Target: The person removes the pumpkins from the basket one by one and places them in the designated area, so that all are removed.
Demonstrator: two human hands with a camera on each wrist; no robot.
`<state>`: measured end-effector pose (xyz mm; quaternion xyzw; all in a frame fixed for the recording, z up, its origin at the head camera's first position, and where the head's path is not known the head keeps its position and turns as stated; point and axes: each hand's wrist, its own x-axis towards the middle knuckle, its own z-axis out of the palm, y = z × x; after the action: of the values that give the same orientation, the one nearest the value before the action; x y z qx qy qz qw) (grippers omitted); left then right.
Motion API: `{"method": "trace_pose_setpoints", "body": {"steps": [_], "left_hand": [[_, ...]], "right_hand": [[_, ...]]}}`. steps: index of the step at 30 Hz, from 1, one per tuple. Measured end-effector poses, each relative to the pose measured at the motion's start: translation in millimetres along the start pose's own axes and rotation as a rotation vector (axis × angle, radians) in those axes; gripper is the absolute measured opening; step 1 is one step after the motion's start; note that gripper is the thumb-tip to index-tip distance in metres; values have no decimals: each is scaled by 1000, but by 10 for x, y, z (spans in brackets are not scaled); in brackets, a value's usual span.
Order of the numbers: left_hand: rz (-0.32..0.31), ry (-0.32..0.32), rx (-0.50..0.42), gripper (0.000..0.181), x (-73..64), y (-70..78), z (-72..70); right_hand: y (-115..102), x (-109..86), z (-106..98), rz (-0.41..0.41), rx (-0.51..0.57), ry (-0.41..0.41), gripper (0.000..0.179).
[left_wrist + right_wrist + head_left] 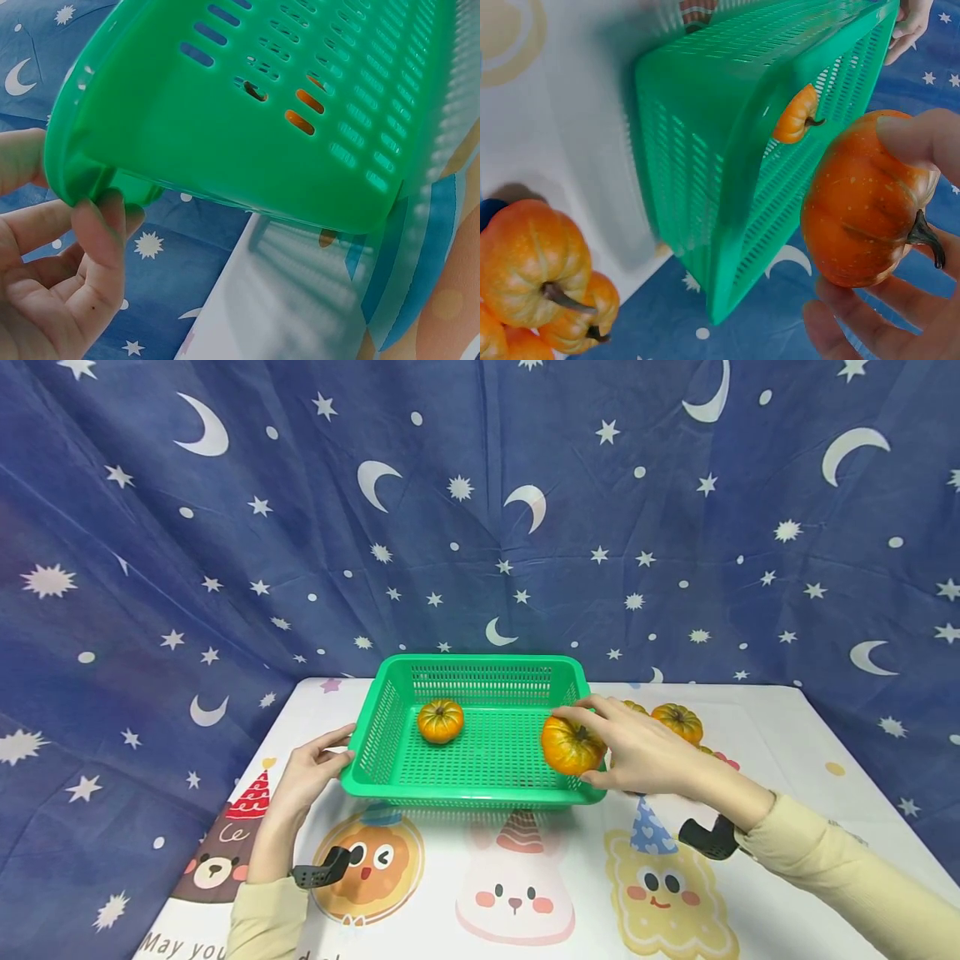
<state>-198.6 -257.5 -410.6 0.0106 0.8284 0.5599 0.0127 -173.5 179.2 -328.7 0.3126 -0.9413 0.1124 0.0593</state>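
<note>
A green plastic basket (pixel 480 794) with slotted walls stands on the table. Inside it, toward the left, sits one small orange pumpkin (pixel 440 721). My left hand (pixel 306 774) grips the basket's left rim, thumb and fingers around the edge, as the left wrist view shows (pixel 67 262). In my right hand (pixel 637 747) is a larger orange pumpkin (pixel 572 747) with a dark stem, held between thumb and fingers above the basket's right end. The right wrist view shows this pumpkin (pixel 862 202) over the rim, apart from the smaller one.
Several more pumpkins (pixel 678 722) lie on the table right of the basket, partly hidden behind my right hand. The white tablecloth (pixel 780 752) carries cartoon prints. A blue curtain (pixel 480 527) with moons and stars hangs behind the table.
</note>
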Motion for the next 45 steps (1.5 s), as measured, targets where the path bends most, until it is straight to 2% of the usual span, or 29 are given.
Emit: {"method": "trace_pose_setpoints", "body": {"steps": [9,22,29,36,45], "left_hand": [[3,-5,-8,49,-2,-6,1],[-5,-4,1,50,16,-1,-4],[-5,-3,4,50,6,-7,-7],[-1,-1,10,50,3,-9,-10],[0,-2,11,50,11,-3,-3]], "right_hand": [[46,-161,-43,22,-20,-2,80],[160,-345,7,15,-32,49,80],[203,-472,49,63,-29,49,82],[233,-553,72,87,-16,89,82],[263,-677,107,176,4,47,82]]}}
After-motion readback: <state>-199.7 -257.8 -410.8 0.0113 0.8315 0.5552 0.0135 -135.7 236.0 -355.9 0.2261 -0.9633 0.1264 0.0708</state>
